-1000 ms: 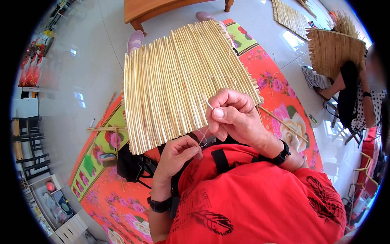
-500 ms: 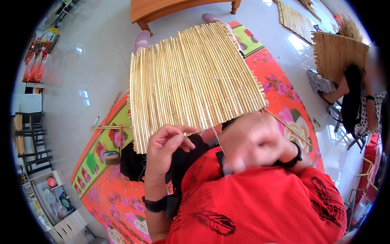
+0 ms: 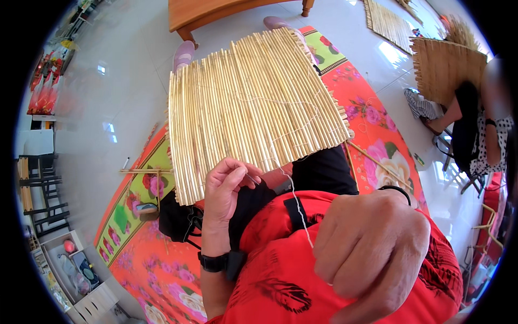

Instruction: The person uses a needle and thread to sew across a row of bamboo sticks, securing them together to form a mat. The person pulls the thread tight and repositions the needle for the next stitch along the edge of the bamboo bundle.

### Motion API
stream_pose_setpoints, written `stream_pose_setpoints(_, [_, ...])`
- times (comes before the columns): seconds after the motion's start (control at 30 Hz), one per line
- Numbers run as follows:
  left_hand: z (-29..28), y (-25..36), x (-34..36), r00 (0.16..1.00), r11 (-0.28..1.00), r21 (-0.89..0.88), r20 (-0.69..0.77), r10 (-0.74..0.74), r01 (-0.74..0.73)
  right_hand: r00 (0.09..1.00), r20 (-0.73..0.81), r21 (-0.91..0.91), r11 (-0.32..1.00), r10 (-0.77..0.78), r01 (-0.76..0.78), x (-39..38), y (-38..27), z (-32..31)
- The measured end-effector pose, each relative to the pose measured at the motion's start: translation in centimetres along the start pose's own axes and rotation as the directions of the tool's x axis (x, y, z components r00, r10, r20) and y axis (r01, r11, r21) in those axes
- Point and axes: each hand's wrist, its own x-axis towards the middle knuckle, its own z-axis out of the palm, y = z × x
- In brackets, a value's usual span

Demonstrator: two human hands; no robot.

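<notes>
I'm watching the right hand (image 3: 372, 248) clenching thread (image 3: 293, 190), the left hand (image 3: 232, 181) pinching something thin (image 3: 251, 178); slack could be snagging the reed mat (image 3: 253, 113)

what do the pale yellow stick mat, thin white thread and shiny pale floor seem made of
Pale yellow stick mat: probably reed stems, lightly glossy; slim rods vary in tone. Thin white thread: perhaps cotton, matte; curves loosely. Shiny pale floor: likely polished tile; straight seams, bright reflections.

There is room to pass between the left hand (image 3: 225, 188) and the white thread (image 3: 293, 190); the right hand (image 3: 375, 248) blocks the near right, the reed mat (image 3: 243, 108) the far side.
</notes>
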Motion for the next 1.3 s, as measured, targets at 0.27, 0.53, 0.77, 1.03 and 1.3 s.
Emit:
stream_pose_setpoints(0.27, [1.1, -2.3, -0.5, 0.997, 0.990, -0.116, -0.001, -0.080, 0.079, 0.979, -0.131, 0.098, 0.981, -0.156, 0.170, -1.4, 2.4, 1.7])
stream_pose_setpoints(0.53, [1.0, -2.4, -0.8, 0.998, 0.985, -0.168, -0.019, -0.053, 0.049, 0.978, -0.173, 0.169, 0.974, -0.120, 0.149, -1.4, 2.2, 1.7])
stream_pose_setpoints(0.77, [0.7, -1.2, -0.8, 0.996, 0.981, -0.187, -0.078, 0.031, -0.045, 0.982, -0.188, 0.274, 0.958, -0.038, 0.090, -0.9, 2.0, 1.5])
stream_pose_setpoints(1.03, [2.9, 3.1, -1.3, 0.954, 0.947, -0.108, -0.035, 0.299, -0.301, 0.559, -0.361, 0.133, 0.634, 0.747, -0.762, -2.2, 0.6, -0.7])
stream_pose_setpoints(1.3, [3.8, 4.2, -1.5, 0.898, 0.898, -0.019, 0.034, 0.440, -0.439, 0.226, -0.531, 0.329, 0.444, 0.817, -0.834, -5.6, 4.1, -1.0])
